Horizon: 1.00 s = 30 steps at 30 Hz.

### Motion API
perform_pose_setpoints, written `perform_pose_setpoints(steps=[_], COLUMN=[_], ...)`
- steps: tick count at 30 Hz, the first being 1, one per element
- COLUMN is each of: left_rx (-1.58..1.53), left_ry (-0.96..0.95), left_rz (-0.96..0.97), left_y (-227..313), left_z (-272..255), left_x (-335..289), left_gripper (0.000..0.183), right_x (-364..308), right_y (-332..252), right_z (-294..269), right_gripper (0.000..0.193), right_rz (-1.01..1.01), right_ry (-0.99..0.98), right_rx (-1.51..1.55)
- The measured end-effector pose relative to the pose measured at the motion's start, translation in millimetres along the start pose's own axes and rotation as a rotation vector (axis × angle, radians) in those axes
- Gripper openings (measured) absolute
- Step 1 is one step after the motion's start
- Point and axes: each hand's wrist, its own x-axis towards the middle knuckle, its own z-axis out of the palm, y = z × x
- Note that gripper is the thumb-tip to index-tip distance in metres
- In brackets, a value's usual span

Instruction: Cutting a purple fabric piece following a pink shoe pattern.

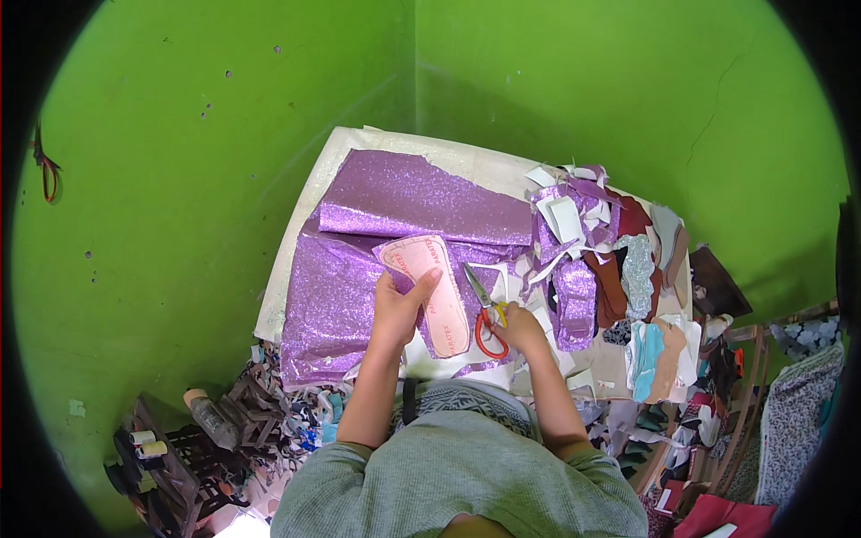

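Observation:
My left hand (400,308) is closed on a pink insole-shaped piece (437,300) with purple glitter material along its edge, the thumb pressed on its face. Just to the right, my right hand (521,326) grips the scissors (485,316) by their red and yellow handles. The blades point up and left, slightly apart, beside the insole piece and not touching it. Beneath and behind my left hand spreads purple glitter fabric (327,296), with a folded-over part (413,202) toward the far side. White scraps lie under the scissors.
The pale table (309,184) stands in a corner of green walls. Purple offcuts (574,305), brown pieces (608,291) and a silver glitter piece (638,273) pile at its right. Scraps, a clear bottle (213,421) and thread spools (148,445) sit lower left. A cord loop (47,175) hangs at the left wall.

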Motion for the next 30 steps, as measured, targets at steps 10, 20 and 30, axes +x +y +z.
perform_pose_setpoints(steps=[10,20,30], left_rx=[-0.03,-0.117,-0.122], left_ry=[-0.023,0.008,0.079], left_rz=[-0.007,-0.033,0.102], left_y=[-1,15,35], left_z=[1,5,6], left_x=[0,-10,-12], left_gripper=[0.025,0.028,0.026], right_x=[0,8,-56], right_y=[-2,32,-20], right_z=[31,18,-55], right_gripper=[0.045,0.053,0.083], right_rz=[0.059,0.032,-0.246], right_ry=[0.197,0.007,-0.628], right_rx=[-0.169,0.332,1.071])
